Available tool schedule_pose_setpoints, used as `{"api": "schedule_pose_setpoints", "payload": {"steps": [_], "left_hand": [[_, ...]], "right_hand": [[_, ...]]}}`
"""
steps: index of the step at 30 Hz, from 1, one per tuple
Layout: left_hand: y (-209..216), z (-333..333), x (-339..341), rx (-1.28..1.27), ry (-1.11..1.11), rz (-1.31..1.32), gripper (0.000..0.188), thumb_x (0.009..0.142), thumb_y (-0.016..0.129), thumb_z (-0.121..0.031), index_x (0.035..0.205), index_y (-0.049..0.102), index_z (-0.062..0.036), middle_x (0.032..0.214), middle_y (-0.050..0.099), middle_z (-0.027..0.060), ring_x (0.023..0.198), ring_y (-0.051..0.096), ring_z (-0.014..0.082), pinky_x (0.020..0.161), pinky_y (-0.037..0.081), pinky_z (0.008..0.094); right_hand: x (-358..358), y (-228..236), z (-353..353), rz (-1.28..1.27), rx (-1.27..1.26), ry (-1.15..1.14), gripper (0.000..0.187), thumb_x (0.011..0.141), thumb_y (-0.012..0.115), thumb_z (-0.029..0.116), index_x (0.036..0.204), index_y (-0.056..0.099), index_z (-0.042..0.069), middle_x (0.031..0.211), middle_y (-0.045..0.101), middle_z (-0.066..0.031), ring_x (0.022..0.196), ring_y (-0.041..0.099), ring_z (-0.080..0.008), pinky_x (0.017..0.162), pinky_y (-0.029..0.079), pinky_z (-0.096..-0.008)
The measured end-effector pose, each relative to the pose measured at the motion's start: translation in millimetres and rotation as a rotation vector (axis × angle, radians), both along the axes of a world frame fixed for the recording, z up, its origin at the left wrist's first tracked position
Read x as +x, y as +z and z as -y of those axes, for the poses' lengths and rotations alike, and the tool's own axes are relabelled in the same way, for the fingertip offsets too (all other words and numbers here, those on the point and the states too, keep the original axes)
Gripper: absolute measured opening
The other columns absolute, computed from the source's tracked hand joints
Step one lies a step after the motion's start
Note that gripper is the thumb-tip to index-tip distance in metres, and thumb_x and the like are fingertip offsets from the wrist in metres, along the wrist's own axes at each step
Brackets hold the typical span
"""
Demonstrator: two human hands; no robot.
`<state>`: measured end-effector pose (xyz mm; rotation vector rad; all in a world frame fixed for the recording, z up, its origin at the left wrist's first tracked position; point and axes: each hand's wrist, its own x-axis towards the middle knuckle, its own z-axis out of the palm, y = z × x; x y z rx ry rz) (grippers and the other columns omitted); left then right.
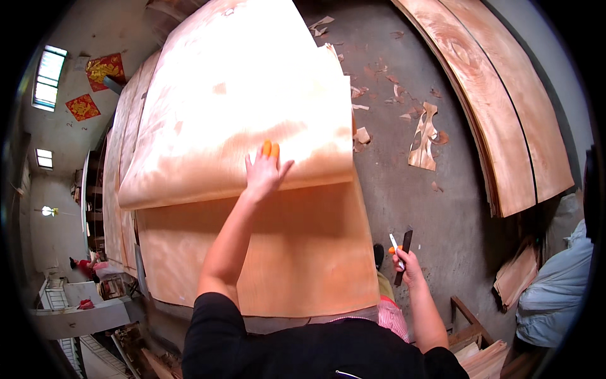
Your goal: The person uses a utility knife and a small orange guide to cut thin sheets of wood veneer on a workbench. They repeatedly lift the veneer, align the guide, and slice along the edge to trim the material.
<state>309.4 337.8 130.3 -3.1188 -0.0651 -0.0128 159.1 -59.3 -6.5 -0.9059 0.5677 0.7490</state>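
A large pale wood veneer sheet [252,126] lies curled back over the stack, its near edge raised in a rounded fold. My left hand [264,170] rests on that fold with fingers spread, two of them in orange finger covers. In front of the fold, a flat tan veneer sheet [271,271] shows on top of the stack, partly shaded. Off the stack's right side, my right hand [409,266] is closed round a dark flat bar [407,241] and a slim white tool [393,240]. Whether the white tool has a blade is too small to tell.
Veneer scraps, among them a holed piece [424,142], litter the grey floor [404,196]. Another veneer stack [505,107] stands at the right, near a blue cloth-covered bundle [555,290]. Wooden framing [470,322] sits at the lower right. A person [85,266] is far left.
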Motion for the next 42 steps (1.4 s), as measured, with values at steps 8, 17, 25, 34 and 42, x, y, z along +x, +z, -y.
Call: {"api": "schedule_pose_setpoints", "payload": {"steps": [8, 17, 25, 34, 42], "left_hand": [[52.4, 40.3, -123.9, 0.008, -0.276, -0.655, 0.054, 0.076, 0.047, -0.051, 0.106, 0.052, -0.0065, 0.104, 0.055, 0.0121, 0.100, 0.049, 0.0244, 0.087, 0.034, 0.0426], [26.5, 4.0, -25.6, -0.150, -0.062, 0.125, 0.054, 0.079, 0.042, -0.050, 0.105, 0.047, -0.0033, 0.111, 0.046, 0.0153, 0.108, 0.039, 0.0278, 0.090, 0.026, 0.0497], [1.0, 38.6, -146.6, -0.123, -0.185, 0.046, 0.063, 0.075, 0.043, -0.056, 0.106, 0.050, -0.0018, 0.100, 0.051, 0.0170, 0.104, 0.042, 0.0274, 0.095, 0.018, 0.0511], [93.1, 66.7, -273.9, -0.250, -0.200, -0.963, 0.049, 0.076, 0.049, -0.048, 0.081, 0.059, -0.0005, 0.074, 0.059, 0.0159, 0.073, 0.057, 0.0316, 0.065, 0.044, 0.0393], [133.3, 50.8, -330.4, -0.856, -0.373, -0.322, 0.041, 0.077, 0.052, -0.041, 0.093, 0.055, -0.0032, 0.084, 0.057, 0.0147, 0.078, 0.055, 0.0325, 0.066, 0.045, 0.0372]], "right_hand": [[-12.4, -5.4, -4.0, -0.057, 0.059, 0.000, 0.017, 0.083, 0.049, 0.017, 0.088, 0.053, 0.002, 0.059, 0.049, 0.0009, 0.043, 0.038, -0.0039, 0.036, 0.025, -0.0170], [-10.6, 6.1, -12.2, -0.026, 0.002, 0.026, 0.019, 0.082, 0.051, 0.020, 0.090, 0.053, 0.003, 0.057, 0.048, 0.0022, 0.043, 0.038, -0.0043, 0.035, 0.025, -0.0165], [-15.9, 8.8, 11.0, 0.006, -0.096, -0.036, 0.017, 0.081, 0.053, 0.018, 0.090, 0.054, 0.003, 0.056, 0.048, 0.0029, 0.042, 0.038, -0.0035, 0.034, 0.026, -0.0164], [-0.8, 30.6, 13.6, 0.125, -0.121, 0.005, 0.017, 0.082, 0.051, 0.020, 0.090, 0.054, 0.005, 0.056, 0.045, 0.0038, 0.040, 0.034, -0.0032, 0.033, 0.023, -0.0171], [9.4, 67.7, -17.0, 0.308, -0.211, 0.127, 0.020, 0.083, 0.050, 0.020, 0.093, 0.054, 0.004, 0.058, 0.045, 0.0044, 0.040, 0.032, -0.0033, 0.035, 0.022, -0.0168]]}}
